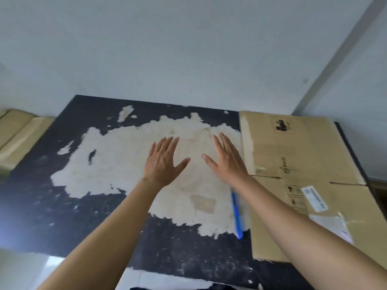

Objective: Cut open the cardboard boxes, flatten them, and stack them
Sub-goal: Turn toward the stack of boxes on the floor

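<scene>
A flattened, labelled brown cardboard box (303, 185) is lying on the worktop's (41, 206) right side. The left hand (163, 162) and right hand (228, 162) are reaching out beside it, each grip wide open, holding nothing.

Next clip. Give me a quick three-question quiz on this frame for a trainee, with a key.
1. True or false: the left hand grips the blue cutter.
2. Where on the table does the flattened box lie? A. left side. B. right side. C. under both hands.
3. Fill in: the right hand has its fingers ____ and holds nothing.

Key:
1. False. The cutter lies on the table in no hand, beside the box's left edge.
2. B.
3. straight.
</scene>
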